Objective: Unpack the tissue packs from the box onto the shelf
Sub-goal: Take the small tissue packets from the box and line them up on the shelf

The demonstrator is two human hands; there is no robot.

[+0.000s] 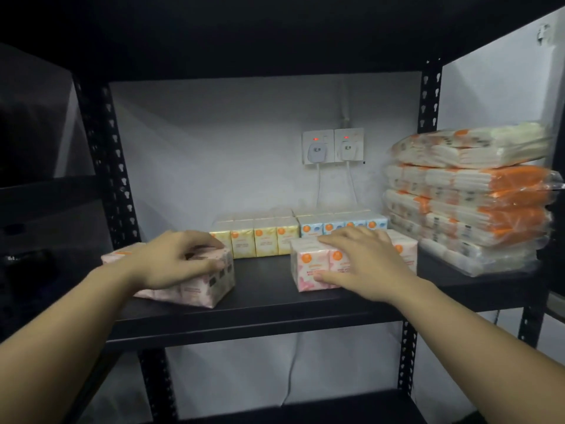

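head view: both hands on the black metal shelf [266,304], placing step. left hand [180,261] has its fingers [211,264] wrapped over a pink plastic-wrapped tissue pack bundle [195,286] lying skewed at the left front. right hand [363,264] lies flat on a second pink tissue bundle [308,270], pressing more than grasping, in front of the blue tissue packs [315,228]; yellow tissue packs [253,240] sit beside those. box not in view. next, probably: square the left bundle up to the row, then let go.
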